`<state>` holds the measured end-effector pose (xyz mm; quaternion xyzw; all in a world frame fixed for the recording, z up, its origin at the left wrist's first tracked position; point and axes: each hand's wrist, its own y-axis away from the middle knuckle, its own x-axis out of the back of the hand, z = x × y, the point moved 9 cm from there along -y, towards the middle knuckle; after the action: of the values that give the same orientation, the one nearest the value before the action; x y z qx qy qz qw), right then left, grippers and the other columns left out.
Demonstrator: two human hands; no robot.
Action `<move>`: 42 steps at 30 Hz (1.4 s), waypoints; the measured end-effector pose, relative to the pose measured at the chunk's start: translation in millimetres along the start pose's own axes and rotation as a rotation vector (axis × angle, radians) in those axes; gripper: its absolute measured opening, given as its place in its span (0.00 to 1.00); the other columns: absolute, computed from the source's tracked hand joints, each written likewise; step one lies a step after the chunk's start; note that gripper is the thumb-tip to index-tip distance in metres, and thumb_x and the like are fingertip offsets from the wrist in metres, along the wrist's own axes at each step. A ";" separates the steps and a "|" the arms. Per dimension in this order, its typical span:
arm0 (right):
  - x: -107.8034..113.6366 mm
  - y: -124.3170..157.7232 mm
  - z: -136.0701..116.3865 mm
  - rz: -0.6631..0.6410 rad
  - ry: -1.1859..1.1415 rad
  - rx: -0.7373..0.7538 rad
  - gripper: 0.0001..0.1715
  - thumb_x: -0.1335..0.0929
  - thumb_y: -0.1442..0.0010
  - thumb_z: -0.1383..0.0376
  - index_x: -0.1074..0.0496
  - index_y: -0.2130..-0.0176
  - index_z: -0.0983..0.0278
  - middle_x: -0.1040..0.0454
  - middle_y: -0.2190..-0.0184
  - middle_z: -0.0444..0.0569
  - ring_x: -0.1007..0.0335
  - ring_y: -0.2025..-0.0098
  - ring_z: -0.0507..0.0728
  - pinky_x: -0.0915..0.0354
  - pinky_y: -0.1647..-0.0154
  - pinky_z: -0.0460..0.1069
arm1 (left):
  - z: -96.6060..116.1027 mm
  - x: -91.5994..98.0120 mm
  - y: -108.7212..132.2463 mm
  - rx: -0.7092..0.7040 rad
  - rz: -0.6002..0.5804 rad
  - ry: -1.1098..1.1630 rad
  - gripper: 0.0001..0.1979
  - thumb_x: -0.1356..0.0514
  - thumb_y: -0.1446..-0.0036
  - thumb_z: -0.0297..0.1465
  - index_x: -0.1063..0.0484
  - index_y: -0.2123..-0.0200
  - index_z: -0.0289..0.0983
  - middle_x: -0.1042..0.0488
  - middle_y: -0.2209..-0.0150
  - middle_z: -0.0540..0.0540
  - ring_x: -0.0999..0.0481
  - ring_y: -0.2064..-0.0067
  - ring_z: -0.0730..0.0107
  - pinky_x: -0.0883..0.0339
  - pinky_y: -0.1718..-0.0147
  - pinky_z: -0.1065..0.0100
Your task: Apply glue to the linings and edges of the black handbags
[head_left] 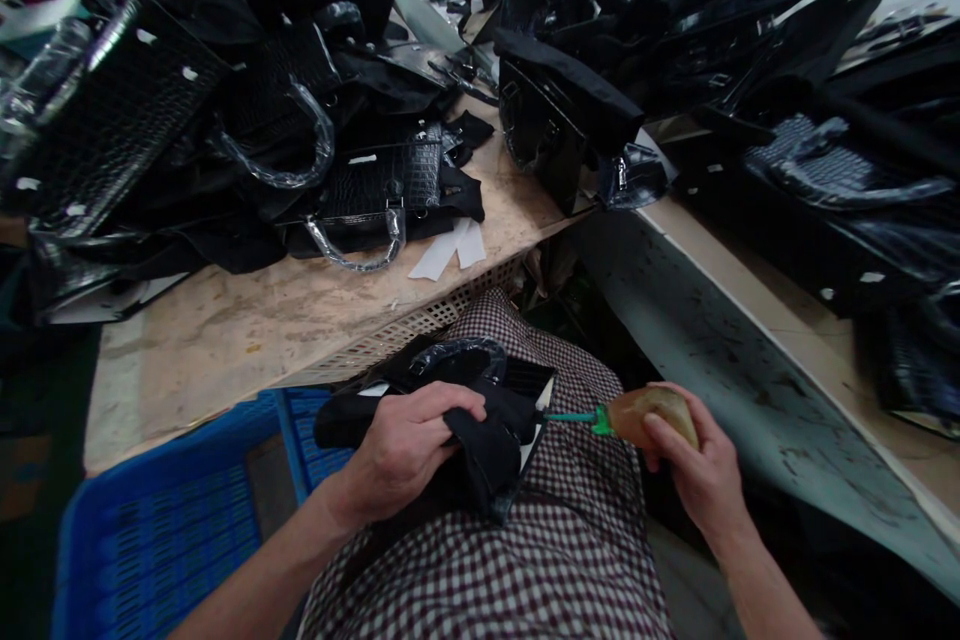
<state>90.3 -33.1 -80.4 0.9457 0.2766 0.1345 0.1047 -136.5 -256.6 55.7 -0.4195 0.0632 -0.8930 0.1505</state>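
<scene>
On my lap, over a checked apron (570, 540), lies a black handbag (480, 370) with black fabric lining pulled out. My left hand (405, 450) grips that black lining (487, 440) and presses it down on the bag. My right hand (694, 465) holds a brownish squeeze bottle (649, 415) with a green nozzle. The nozzle tip (555, 416) touches the edge of the lining.
A blue plastic crate (172, 530) stands at my lower left. The wooden bench (247, 320) ahead carries a heap of black croc-pattern handbags (285, 110) with wrapped handles. More black bags (675, 30) are piled on the right bench, above a grey panel (720, 360).
</scene>
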 end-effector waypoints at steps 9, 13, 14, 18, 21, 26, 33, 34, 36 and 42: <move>7.2 5.6 -0.6 0.050 0.061 0.069 0.31 0.23 0.49 0.51 0.28 0.49 0.59 0.26 0.54 0.51 0.26 0.61 0.63 0.28 0.72 0.49 | -1.7 2.3 1.1 0.011 0.009 -0.005 0.09 0.45 0.35 0.22 0.25 0.58 0.34 0.20 0.58 0.42 0.20 0.54 0.66 0.24 0.53 0.68; 3.3 7.7 -1.0 0.027 0.103 0.090 0.30 0.23 0.50 0.51 0.27 0.51 0.60 0.24 0.56 0.51 0.26 0.62 0.63 0.28 0.70 0.51 | -2.5 1.1 2.2 0.003 0.004 -0.007 0.08 0.45 0.34 0.23 0.26 0.57 0.34 0.20 0.57 0.42 0.20 0.53 0.67 0.25 0.52 0.69; 3.2 8.5 -1.6 0.033 0.112 0.089 0.30 0.23 0.50 0.51 0.27 0.51 0.60 0.24 0.56 0.51 0.26 0.62 0.63 0.28 0.70 0.51 | -2.0 0.3 2.4 -0.002 0.001 -0.011 0.08 0.45 0.34 0.23 0.26 0.57 0.34 0.20 0.57 0.42 0.20 0.53 0.67 0.25 0.52 0.69; 4.9 13.7 -5.4 0.062 0.121 0.067 0.30 0.23 0.50 0.50 0.27 0.52 0.60 0.24 0.57 0.51 0.27 0.65 0.61 0.29 0.73 0.49 | 0.4 -1.2 2.3 -0.010 0.000 -0.019 0.08 0.46 0.34 0.23 0.26 0.58 0.34 0.20 0.58 0.41 0.20 0.53 0.67 0.25 0.52 0.69; 6.0 18.2 -4.3 0.063 0.093 0.005 0.30 0.23 0.50 0.50 0.26 0.52 0.60 0.24 0.60 0.49 0.31 0.74 0.56 0.32 0.79 0.48 | 1.4 -0.3 1.3 -0.012 0.002 -0.014 0.09 0.46 0.34 0.23 0.26 0.58 0.33 0.20 0.58 0.41 0.20 0.53 0.67 0.25 0.52 0.70; 1.1 28.2 1.2 0.022 0.009 -0.093 0.31 0.22 0.52 0.51 0.26 0.52 0.61 0.25 0.64 0.47 0.36 0.80 0.54 0.35 0.86 0.47 | 3.3 0.4 -0.1 -0.026 0.009 -0.024 0.09 0.46 0.34 0.22 0.25 0.59 0.32 0.20 0.58 0.41 0.20 0.54 0.66 0.25 0.52 0.69; -2.8 46.8 -0.4 -0.019 -0.019 -0.082 0.28 0.22 0.51 0.53 0.24 0.52 0.60 0.22 0.61 0.49 0.26 0.68 0.61 0.28 0.75 0.48 | 3.7 -0.9 -0.1 -0.034 0.020 -0.029 0.08 0.45 0.34 0.23 0.25 0.60 0.32 0.19 0.58 0.41 0.19 0.54 0.67 0.24 0.52 0.69; -2.9 48.9 -2.2 -0.027 -0.003 -0.061 0.27 0.22 0.50 0.54 0.24 0.53 0.60 0.22 0.60 0.50 0.25 0.64 0.63 0.26 0.70 0.49 | 3.5 -1.0 -0.3 -0.032 0.019 -0.026 0.08 0.45 0.34 0.23 0.25 0.60 0.32 0.19 0.58 0.41 0.19 0.54 0.67 0.24 0.52 0.69; -4.1 52.7 -3.1 -0.056 0.011 -0.045 0.26 0.23 0.49 0.54 0.24 0.52 0.60 0.22 0.60 0.50 0.24 0.62 0.63 0.26 0.66 0.50 | 3.3 -0.6 -0.9 -0.033 0.020 -0.018 0.08 0.45 0.34 0.23 0.25 0.60 0.32 0.19 0.58 0.41 0.19 0.54 0.67 0.24 0.52 0.69; -5.8 61.1 2.9 -0.073 -0.062 -0.063 0.26 0.24 0.47 0.55 0.25 0.50 0.59 0.21 0.60 0.50 0.24 0.66 0.62 0.28 0.73 0.48 | 1.5 3.6 -3.8 -0.016 0.031 -0.018 0.08 0.45 0.36 0.21 0.25 0.60 0.33 0.19 0.58 0.41 0.19 0.54 0.67 0.24 0.51 0.69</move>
<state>116.8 -87.1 -67.6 0.9350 0.3031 0.1100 0.1477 -138.4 -254.1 60.2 -0.4277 0.0755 -0.8862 0.1613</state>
